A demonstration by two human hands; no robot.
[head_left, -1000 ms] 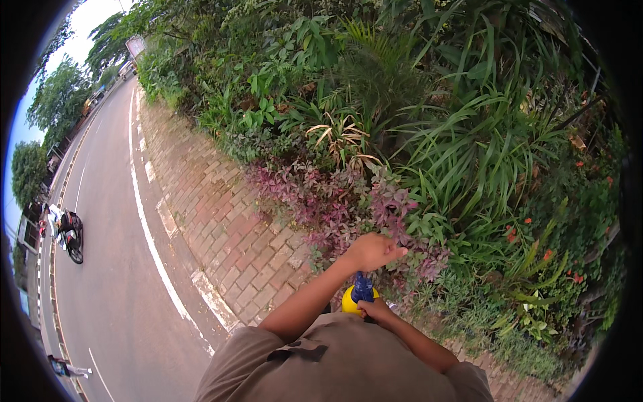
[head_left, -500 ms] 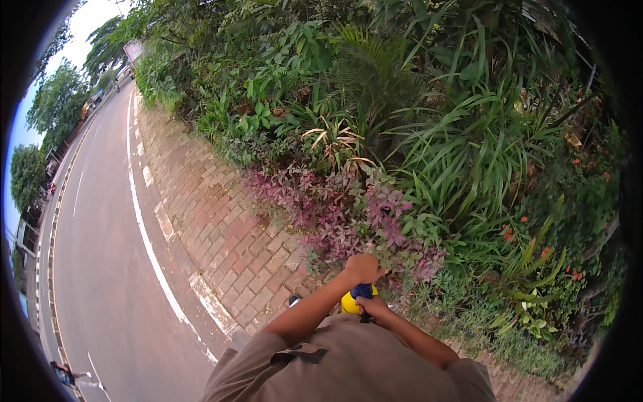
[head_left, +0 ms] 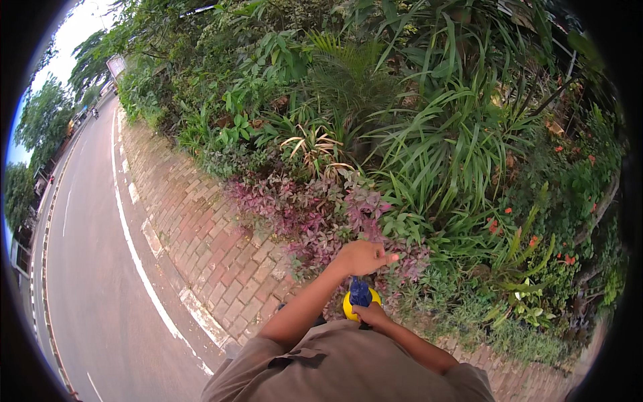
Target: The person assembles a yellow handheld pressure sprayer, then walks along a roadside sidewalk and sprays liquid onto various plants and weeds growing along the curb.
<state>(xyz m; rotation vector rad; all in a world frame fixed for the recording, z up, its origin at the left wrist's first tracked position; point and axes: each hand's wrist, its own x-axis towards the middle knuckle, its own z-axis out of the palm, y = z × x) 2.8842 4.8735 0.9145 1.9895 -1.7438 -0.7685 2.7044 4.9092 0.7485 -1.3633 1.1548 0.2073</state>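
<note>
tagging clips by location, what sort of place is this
Most likely a roadside verge outdoors: a paved road with a white line, a brick walkway beside it, and a dense planted bed.

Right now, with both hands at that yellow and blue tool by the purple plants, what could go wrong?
The left hand hangs over the purple-leaved plants, close ahead of the yellow and blue tool that the right hand holds; it might get caught by the tool. The brick walkway is narrow, with the road right behind the painted white line, so a step back could land in traffic. The tool's working end is hidden, so stray contact with plants seems possible.
</note>
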